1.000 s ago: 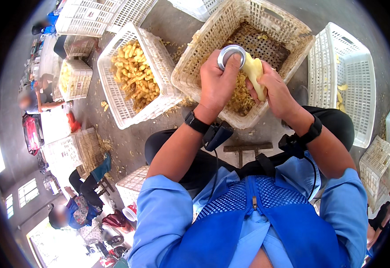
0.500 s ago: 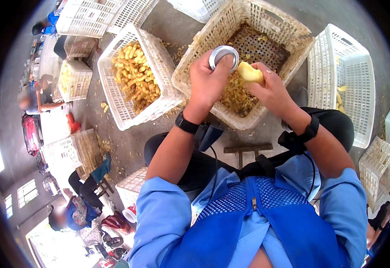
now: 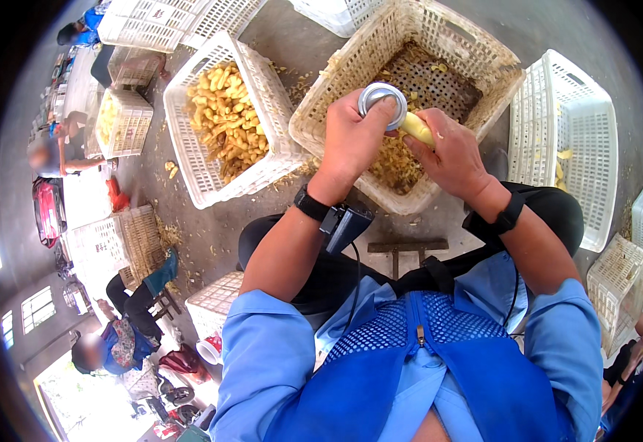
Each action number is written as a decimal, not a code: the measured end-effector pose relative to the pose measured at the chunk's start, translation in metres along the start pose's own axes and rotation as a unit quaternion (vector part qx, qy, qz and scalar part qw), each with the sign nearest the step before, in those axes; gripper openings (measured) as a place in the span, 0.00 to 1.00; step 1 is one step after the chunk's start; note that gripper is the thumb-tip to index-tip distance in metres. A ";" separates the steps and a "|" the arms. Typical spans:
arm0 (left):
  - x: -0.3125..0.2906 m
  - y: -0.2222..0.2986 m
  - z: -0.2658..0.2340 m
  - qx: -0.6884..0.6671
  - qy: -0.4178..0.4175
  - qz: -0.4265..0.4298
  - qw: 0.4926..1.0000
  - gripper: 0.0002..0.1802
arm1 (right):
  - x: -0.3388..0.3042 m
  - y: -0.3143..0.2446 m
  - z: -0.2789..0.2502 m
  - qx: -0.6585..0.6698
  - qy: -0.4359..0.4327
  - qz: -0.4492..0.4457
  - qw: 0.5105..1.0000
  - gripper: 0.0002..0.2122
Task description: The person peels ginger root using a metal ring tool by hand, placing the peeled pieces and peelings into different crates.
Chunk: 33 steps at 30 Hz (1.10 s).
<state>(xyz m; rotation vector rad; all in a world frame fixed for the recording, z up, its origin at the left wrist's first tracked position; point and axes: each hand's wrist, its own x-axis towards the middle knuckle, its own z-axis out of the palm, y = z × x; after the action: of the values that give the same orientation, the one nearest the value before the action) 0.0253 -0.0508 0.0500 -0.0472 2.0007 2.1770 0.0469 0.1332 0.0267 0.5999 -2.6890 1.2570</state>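
Observation:
My left hand (image 3: 355, 136) grips a round silver metal lid (image 3: 380, 99) by its rim. My right hand (image 3: 450, 155) holds a pale yellow root piece (image 3: 416, 129), and the lid's edge touches it. Both hands hover over a tilted cream plastic basket (image 3: 476, 55) with yellow peelings lying in its near corner. A black band sits on each wrist, and a small black device with a cable is strapped under my left wrist.
A white basket (image 3: 189, 158) of yellow root pieces stands to the left. An upright white crate (image 3: 564, 147) is at the right, more crates behind and at the right edge. People sit at the left and lower left. A small wooden stool (image 3: 406, 247) is below the basket.
Both hands have stayed above the cream basket. The yellow piece in my right hand has turned and shows less, and the lid has shifted slightly along it.

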 end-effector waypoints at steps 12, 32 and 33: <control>-0.003 -0.006 -0.006 -0.104 0.021 0.004 0.994 0.10 | 0.004 -0.004 0.010 0.089 0.002 0.044 0.995 0.18; -0.008 0.009 -0.034 -0.088 0.041 0.000 0.995 0.11 | 0.028 -0.007 0.035 0.475 -0.131 0.227 0.840 0.22; -0.008 0.007 -0.035 -0.096 0.044 -0.009 0.994 0.11 | 0.029 -0.010 0.037 0.466 -0.114 0.241 0.843 0.22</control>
<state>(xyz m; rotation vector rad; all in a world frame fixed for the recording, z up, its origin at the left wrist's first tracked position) 0.0282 -0.0869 0.0544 -0.1905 1.8186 2.3883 0.0261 0.0910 0.0175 0.1021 -2.2834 2.8297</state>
